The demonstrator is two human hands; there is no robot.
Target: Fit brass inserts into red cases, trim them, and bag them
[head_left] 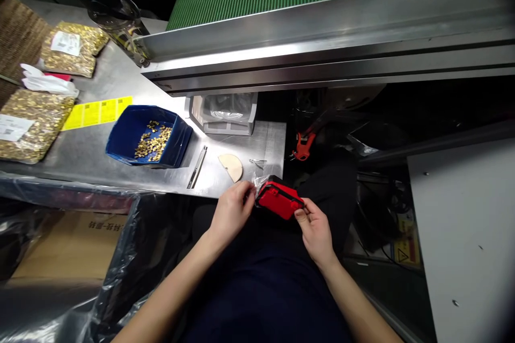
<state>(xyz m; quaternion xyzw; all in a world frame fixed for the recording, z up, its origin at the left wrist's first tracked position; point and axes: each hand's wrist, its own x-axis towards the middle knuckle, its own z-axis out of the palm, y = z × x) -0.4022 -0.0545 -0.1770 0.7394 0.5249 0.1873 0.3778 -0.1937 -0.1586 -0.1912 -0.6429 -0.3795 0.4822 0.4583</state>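
Note:
A red and black case [279, 200] is held over my lap, just off the front edge of the metal table. My right hand [317, 228] grips its right end, thumb on top. At its left end, my left hand [233, 206] pinches a clear plastic film [261, 181] that touches the case. On the table beyond my left hand lie a pale round disc [230, 166] and some small metal pieces [257, 162]. A slim metal tool [197, 167] rests farther left, beside a blue bin [148, 136] with many small brass parts in it.
Bags of brass parts [34, 120] and a yellow label strip [98, 111] lie at left. A grey bin [229, 112] sits under the metal conveyor frame [322, 43]. An orange-handled tool [303, 146] is beyond my lap. A plastic-lined box [68, 241] stands at lower left.

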